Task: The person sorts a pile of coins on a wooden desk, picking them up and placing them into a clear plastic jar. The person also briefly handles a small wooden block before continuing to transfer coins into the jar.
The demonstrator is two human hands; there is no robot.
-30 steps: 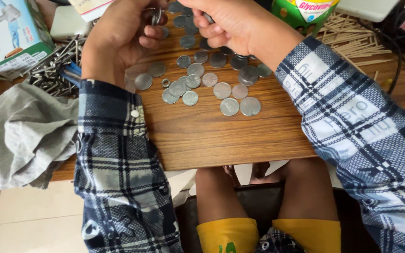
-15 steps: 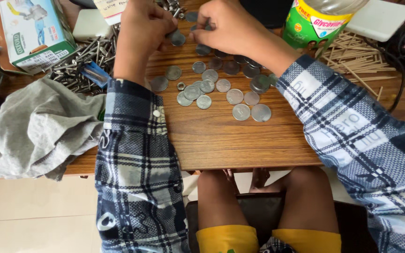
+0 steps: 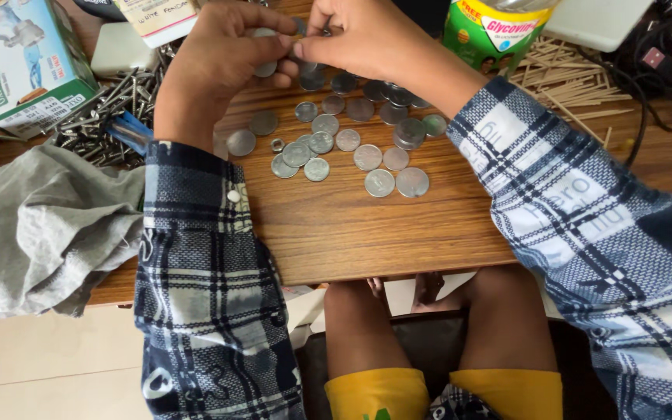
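Note:
Several silver coins (image 3: 344, 132) lie scattered on a brown wooden table (image 3: 351, 225). My left hand (image 3: 219, 58) is raised over the far side of the spread and grips a small stack of coins (image 3: 264, 66) between thumb and fingers. My right hand (image 3: 355, 35) is close beside it, fingertips pinched on a coin at the top of the frame and almost touching the left fingers. A small metal nut (image 3: 277, 145) lies among the coins. Both arms wear a blue and white checked shirt.
A pile of nails (image 3: 99, 109) and a blue tool lie left of the coins, beside a green and white box (image 3: 17, 62) and a grey cloth (image 3: 36, 225). A green-labelled bottle (image 3: 495, 31), thin wooden sticks (image 3: 577, 78) and black cables (image 3: 663, 54) are at the right.
The view has shifted slightly. Both hands stay together above the far coins, and my right fingers have closed in nearer to the coins held in my left hand.

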